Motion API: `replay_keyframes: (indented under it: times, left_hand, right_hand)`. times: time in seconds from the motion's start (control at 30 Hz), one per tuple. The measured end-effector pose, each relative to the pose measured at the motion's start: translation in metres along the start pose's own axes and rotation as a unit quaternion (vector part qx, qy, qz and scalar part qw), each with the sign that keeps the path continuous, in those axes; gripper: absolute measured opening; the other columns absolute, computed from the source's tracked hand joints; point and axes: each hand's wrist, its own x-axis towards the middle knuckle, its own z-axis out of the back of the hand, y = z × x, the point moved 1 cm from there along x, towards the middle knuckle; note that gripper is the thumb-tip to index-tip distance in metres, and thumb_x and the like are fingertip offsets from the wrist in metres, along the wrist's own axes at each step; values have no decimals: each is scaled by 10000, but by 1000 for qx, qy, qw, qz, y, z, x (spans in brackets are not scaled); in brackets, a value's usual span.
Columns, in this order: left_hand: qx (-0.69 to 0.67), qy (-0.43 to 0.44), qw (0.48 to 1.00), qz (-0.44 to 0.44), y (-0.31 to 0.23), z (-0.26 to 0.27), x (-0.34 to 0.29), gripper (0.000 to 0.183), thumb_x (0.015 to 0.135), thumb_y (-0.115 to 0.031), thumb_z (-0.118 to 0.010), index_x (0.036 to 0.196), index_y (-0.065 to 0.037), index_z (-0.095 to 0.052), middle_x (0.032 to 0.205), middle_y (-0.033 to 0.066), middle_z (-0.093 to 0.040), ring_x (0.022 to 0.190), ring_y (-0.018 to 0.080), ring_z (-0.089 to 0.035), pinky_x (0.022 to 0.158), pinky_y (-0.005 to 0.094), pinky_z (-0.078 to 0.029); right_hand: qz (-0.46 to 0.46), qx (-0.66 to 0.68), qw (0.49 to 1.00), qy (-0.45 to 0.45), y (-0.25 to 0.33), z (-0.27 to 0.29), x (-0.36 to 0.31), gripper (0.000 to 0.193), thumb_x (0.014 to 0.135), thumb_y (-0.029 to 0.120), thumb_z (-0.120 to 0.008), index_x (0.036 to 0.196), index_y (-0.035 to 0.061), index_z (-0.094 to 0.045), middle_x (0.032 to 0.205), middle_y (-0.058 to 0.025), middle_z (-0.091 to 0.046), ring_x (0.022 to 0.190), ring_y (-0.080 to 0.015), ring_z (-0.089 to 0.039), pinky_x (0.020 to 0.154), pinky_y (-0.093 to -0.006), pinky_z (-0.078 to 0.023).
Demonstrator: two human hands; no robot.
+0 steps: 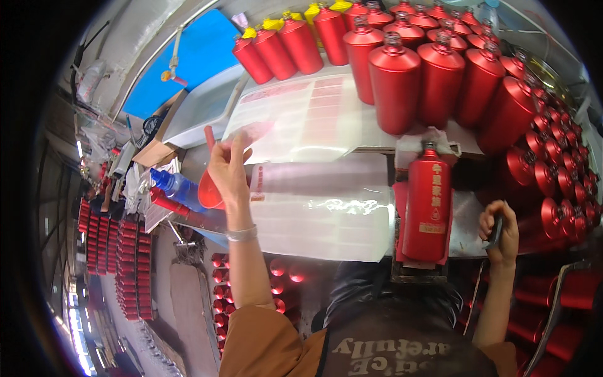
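Note:
My left hand (pixel 230 166) is raised over the left part of the table, fingers pinched at the edge of a small pinkish see-through film (pixel 259 130). Just behind that wrist is an orange-red plastic scoop (pixel 211 190), its handle pointing up. A red bottle (pixel 428 207) with gold characters and a small gold label lies in a holder in front of me, its dark neck pointing away. To the right of it, my right hand (pixel 500 231) is closed round a flat dark scraper-like tool (pixel 495 232). A clear sheet with a printed strip (pixel 320 210) lies left of the bottle.
Printed transfer sheets (pixel 301 116) cover the table's back. Plain red bottles (pixel 394 81) crowd the back right, with more stacked at the right side. A blue-capped clear bottle (pixel 179 188) is at the left. Racks of red bottles (pixel 135 270) stand beyond, and others sit below the table.

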Motion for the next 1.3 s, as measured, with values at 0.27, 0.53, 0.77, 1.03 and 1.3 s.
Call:
replay_keyframes:
  times: [0.27, 0.53, 0.77, 1.03, 1.3]
  left_hand:
    - [-90, 473, 873, 71, -183, -89, -47, 127, 921, -98, -738, 976, -27, -647, 918, 34, -695, 809, 90, -673, 718, 241, -573]
    - [-149, 530, 828, 108, -198, -122, -94, 157, 915, -97, -758, 948, -8, -632, 861, 39, -691, 748, 81, -647, 674, 226, -527]
    - [-108, 480, 846, 204, -136, -115, -169, 113, 909, -55, -749, 898, -7, -648, 802, -1, -658, 737, 64, -620, 665, 210, -489]
    - [163, 429, 889, -9, -76, -115, -234, 246, 908, -137, -782, 754, 8, -656, 652, 12, -651, 575, 49, -564, 518, 217, -435]
    - [147, 408, 891, 136, -51, -109, -232, 259, 847, -209, -810, 938, 9, -703, 841, 83, -704, 730, 156, -656, 651, 316, -515]
  right_hand:
    - [34, -319, 918, 233, 36, -136, 66, 449, 961, 176, -667, 1354, -16, -564, 1238, -108, -656, 958, -98, -617, 820, -249, -501]
    - [-134, -351, 809, 453, 62, -121, 39, 265, 904, 131, -729, 1119, -20, -699, 965, -90, -739, 895, -135, -686, 797, -277, -545]
    - [-162, -390, 855, 301, 54, -40, -23, 146, 883, 121, -750, 894, -22, -723, 824, -74, -707, 771, -149, -646, 707, -291, -491]
    - [-203, -488, 835, 154, 56, -1, -28, 230, 891, 206, -691, 852, -20, -682, 640, -45, -613, 554, -118, -585, 524, -299, -472]
    - [-167, -570, 790, 152, 45, 17, -14, 293, 842, 246, -702, 849, -46, -687, 684, -79, -628, 671, -141, -578, 644, -330, -474]
